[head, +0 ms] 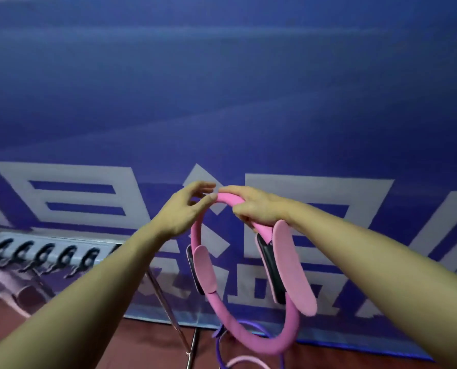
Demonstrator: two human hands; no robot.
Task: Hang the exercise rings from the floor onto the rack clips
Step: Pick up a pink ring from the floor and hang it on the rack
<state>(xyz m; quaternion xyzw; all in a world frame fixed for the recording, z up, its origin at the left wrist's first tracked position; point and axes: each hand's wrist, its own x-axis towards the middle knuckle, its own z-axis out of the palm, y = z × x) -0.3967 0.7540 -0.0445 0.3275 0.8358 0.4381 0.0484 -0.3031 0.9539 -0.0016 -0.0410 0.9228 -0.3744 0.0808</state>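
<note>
A pink exercise ring with padded side handles hangs upright in front of me. My right hand grips its top arc, fingers curled round the tube. My left hand is at the ring's top left, thumb and fingertips touching the tube end; whether it pinches the ring or a clip hidden behind the fingers I cannot tell. A row of several black rack clips sits on a grey bar at the lower left. A purple ring and a pale pink ring lie on the floor below.
A blue banner with large grey characters fills the background. Thin metal rack legs run down to the reddish-brown floor. A pale pink band hangs near the clips at the left.
</note>
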